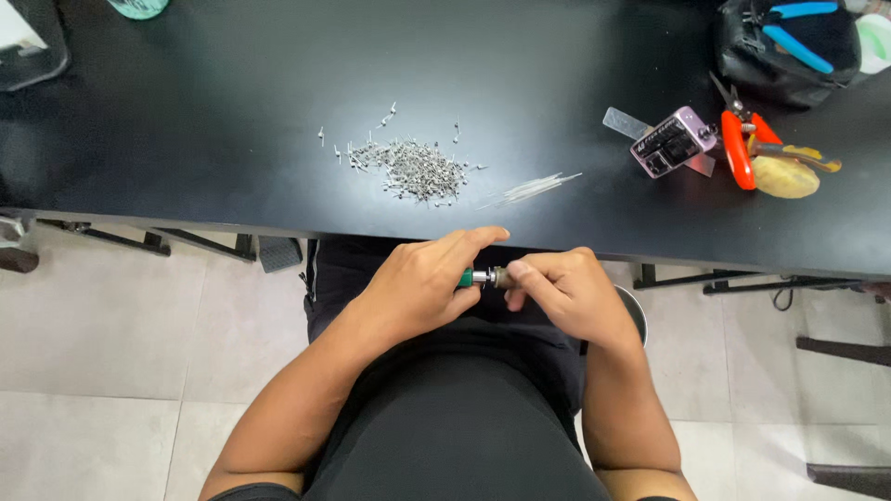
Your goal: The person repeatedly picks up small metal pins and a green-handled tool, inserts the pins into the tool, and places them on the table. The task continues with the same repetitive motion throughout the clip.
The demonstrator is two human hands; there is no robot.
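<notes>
seated at the lower middle of the frame, below the near edge of a black table (pixel 232 139). left hand (pixel 422 283) wrapped around a small green-handled tool (pixel 467 277), fingers closed on the handle, index finger stretched forward along the top. right hand (pixel 566 292) pinched shut on a small dark connector piece (pixel 501 276) at the tool's silver tip, thumb and fingertips pressed together around it. tool and piece held over the lap, just in front of the table edge, touching end to end. probably a seating or insertion step, tip going into the piece; likely calls for a steady, straight alignment and a firm grip on both sides, since the parts are tiny. whether a pin sits in the tip cannot be told. on the table, centre of the frame, a loose pile of small metal pins (pixel 413 167), a few strays scattered toward upper left; just right of it a thin bundle of pale wires (pixel 534 188). at the right, a pinkish box-shaped gadget (pixel 673 141), orange-handled cutters (pixel 738 148) and a yellow lump beside them; upper right corner, a black pouch (pixel 784 46) with blue-handled tools. pale tiled floor underneath, dark table legs and chair feet at the edges.
</notes>
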